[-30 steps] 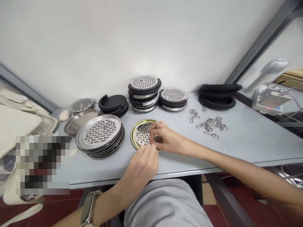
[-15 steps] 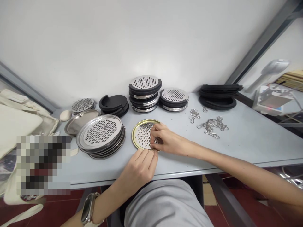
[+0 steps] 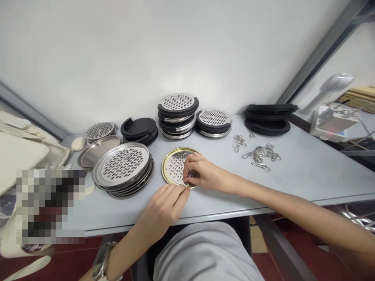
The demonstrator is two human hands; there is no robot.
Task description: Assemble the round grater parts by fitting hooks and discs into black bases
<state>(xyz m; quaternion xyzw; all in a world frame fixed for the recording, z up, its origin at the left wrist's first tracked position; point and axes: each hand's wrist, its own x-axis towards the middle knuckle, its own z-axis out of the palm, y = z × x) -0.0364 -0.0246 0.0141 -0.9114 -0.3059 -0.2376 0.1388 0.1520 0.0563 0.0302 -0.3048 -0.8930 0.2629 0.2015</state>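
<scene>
A round perforated grater plate with a gold rim (image 3: pixel 166 160) lies on the grey table in front of me. My right hand (image 3: pixel 197 169) is over its right side, fingers pinched together against the perforated surface; anything between them is hidden. My left hand (image 3: pixel 170 201) is closed at the plate's near rim, its fingertips meeting beside the right hand's. What those fingers grip, a rim or something small, is too small to tell. Left of the plate stands a stack of silver grater plates (image 3: pixel 124 166), the top one tilted.
Behind are a tall stack of black holders with graters (image 3: pixel 178 113), a shorter stack (image 3: pixel 215 121), black holders at the left (image 3: pixel 139 128) and right (image 3: pixel 269 119). Metal clips (image 3: pixel 262 154) lie right of centre. A cream bag (image 3: pixel 20 152) is at far left.
The whole view has shifted slightly. My left hand has moved a little left and down along the near rim, while my right hand keeps its pinch over the plate.
</scene>
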